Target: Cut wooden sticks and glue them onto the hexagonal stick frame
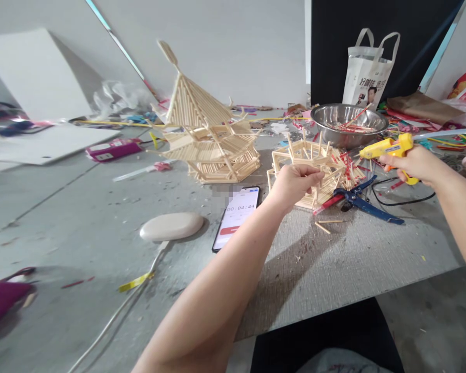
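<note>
My right hand (423, 163) is wrapped round a yellow hot glue gun (386, 147), its nozzle pointing left toward a small frame of wooden sticks (310, 201). Over the near side of that frame, my left hand (295, 182) is closed in a pinch. What lies between its fingertips is too small to make out. Several short sticks stand upright on the frame behind my left hand. Blue-handled cutters (367, 204) lie just right of the frame, beside a pile of red-tipped sticks (351, 168).
A pagoda-like stick model (213, 140) stands left of the frame. A phone (236, 217) showing a timer lies by my left forearm, near a white oval device (173, 226) with a cable. Behind are a steel bowl (349, 135) of sticks and a paper bag (367, 75).
</note>
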Available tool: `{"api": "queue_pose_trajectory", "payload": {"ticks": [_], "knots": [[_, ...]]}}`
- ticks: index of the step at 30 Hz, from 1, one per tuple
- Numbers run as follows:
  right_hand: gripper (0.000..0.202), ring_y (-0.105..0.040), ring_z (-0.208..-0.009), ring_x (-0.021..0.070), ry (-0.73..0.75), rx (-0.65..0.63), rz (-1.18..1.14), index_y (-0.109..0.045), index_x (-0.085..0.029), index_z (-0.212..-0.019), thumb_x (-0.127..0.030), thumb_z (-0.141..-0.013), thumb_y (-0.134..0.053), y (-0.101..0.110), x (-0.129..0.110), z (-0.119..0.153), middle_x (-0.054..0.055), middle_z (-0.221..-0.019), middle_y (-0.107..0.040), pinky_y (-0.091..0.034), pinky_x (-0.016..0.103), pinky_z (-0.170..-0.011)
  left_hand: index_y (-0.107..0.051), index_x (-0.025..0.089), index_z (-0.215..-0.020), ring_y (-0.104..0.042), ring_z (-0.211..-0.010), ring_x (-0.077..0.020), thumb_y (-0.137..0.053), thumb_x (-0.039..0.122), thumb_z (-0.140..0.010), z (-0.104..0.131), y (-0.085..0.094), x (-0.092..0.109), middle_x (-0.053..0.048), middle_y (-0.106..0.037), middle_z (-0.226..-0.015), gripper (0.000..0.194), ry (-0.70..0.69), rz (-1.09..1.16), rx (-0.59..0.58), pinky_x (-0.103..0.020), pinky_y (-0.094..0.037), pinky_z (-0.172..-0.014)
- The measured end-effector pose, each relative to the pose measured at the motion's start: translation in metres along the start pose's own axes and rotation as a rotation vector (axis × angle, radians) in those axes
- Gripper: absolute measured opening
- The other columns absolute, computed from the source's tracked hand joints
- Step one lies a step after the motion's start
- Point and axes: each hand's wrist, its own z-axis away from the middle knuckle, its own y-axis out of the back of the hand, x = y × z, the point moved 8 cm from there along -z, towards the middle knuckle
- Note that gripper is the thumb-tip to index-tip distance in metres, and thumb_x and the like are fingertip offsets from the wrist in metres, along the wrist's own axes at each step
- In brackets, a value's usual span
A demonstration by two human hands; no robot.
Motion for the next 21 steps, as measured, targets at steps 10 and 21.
{"api": "queue_pose_trajectory", "payload": {"ticks": [10,21], "knots": [[0.037,-0.048,-0.048,0.0077,-0.463,0.074,-0.303,-0.053,-0.022,-0.083,-0.058,-0.074,-0.056,0.050,0.133,0.064,0.004,-0.071,-0.053,-0.032,0.029,-0.049,-0.065,0.016,-0.056,-0.039,-0.038,-0.0033,-0.068,0.017,-0.065,0.001,-0.001,0.000,0.004,-0.050,-0.045,0.010,0.013,0.091,0.018,-0.020,-0.027,-0.039],[0.050,-0.058,-0.073,0.0296,-0.735,0.217,0.630,-0.044,-0.023,-0.046,-0.070,-0.060,-0.057,0.076,0.176,0.059,0.023,-0.078,-0.059,-0.033,0.042,-0.060,-0.057,0.014,-0.055,-0.032,-0.036,0.0001,-0.073,0.025,-0.062,0.015,-0.021,-0.003,0.003,-0.052,-0.054,0.021,0.119,0.455,0.005,-0.018,-0.018,-0.035]]}}
